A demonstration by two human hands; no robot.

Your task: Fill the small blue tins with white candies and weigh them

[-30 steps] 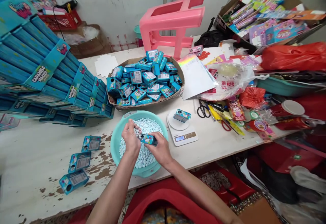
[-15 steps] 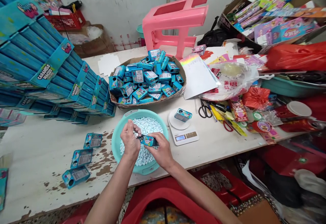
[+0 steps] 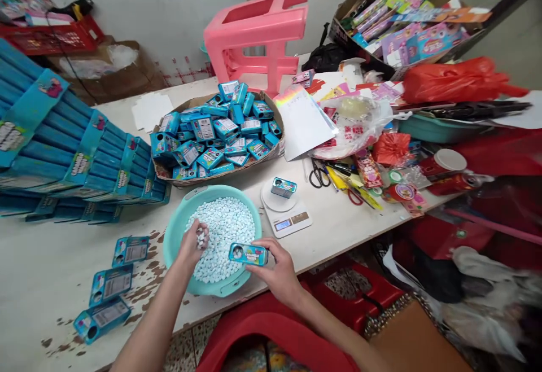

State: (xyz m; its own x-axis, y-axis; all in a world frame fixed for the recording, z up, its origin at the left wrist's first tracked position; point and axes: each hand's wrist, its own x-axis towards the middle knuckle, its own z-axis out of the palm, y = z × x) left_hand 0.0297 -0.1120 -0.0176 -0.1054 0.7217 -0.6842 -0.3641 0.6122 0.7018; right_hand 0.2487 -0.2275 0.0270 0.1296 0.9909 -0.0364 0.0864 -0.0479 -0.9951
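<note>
My left hand is curled around a few small pale candies above the left side of a turquoise basin. Loose pale-blue candies fill much of that basin. Over its right rim, my right hand grips a small blue candy box by one end. A round opening with candies inside shows at the box's left end. To the right, a white digital scale carries another blue box. Three blue boxes stand in a slanting row on the table at left.
Behind the basin, a cut-down cardboard carton is heaped with blue boxes. Tall blue display stacks stand at left. A pink stool lies at the back. Scissors, pens and packaging crowd the right side.
My hands have moved apart: the left went leftward with its candies, the right drew the box away and turned it. The whole view has shifted somewhat to the right.
</note>
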